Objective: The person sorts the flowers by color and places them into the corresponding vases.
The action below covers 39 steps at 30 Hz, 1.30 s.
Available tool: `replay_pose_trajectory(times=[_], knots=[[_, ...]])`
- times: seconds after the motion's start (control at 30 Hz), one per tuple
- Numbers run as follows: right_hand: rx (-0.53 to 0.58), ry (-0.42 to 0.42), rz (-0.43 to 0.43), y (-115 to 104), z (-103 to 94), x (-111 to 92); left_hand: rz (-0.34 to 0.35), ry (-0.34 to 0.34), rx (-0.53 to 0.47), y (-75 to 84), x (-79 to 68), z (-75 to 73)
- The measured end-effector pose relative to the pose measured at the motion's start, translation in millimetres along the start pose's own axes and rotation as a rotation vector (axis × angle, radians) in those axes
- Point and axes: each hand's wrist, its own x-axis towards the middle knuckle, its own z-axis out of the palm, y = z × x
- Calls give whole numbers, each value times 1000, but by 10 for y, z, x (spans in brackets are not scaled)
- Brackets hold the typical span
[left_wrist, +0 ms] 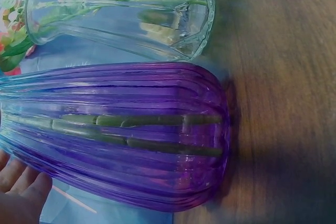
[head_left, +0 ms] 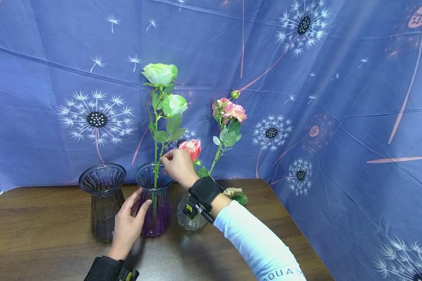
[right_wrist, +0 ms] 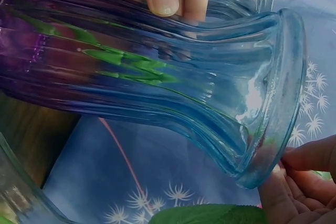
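Two pale green roses [head_left: 160,75] stand upright, their stems inside a ribbed purple vase [left_wrist: 131,93] with a bluish neck. My left hand [head_left: 128,222] holds this vase from its left side, thumb in front and fingers behind. At the vase's rim [right_wrist: 294,93], my right hand [head_left: 180,168] pinches a green rose stem between thumb and fingertips. Through the purple glass, two cut stem ends [left_wrist: 205,151] show near the base. In the right wrist view, the right fingertips [right_wrist: 302,156] lie right against the rim.
A dark grey ribbed vase [head_left: 103,207] stands at the left. Behind my right wrist, a clear vase [head_left: 186,218] holds pink flowers [head_left: 233,112] and a coral rose [head_left: 191,148]. A cream flower [head_left: 233,192] lies low beside it. A blue dandelion-print cloth [head_left: 204,47] hangs behind the wooden table [head_left: 38,218].
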Motion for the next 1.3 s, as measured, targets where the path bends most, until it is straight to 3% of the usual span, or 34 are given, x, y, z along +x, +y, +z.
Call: replay_pose_trajectory(times=[0.3,0.5,0.73,1.0,1.3], knots=[[-48,17,-95,25,-28,-65,-42,-21,19,0,-4,-17],[3,10,-147,48,-120,-167,-21,-13,2,5,-28,-14],[-38,106,-231,105,-252,-251,-52,-26,38,2,-4,-21],[17,150,-190,198,-459,-407,-57,-54,40,19,6,-35],[47,175,-111,466,-630,-524,-71,-82,39,52,17,-94]])
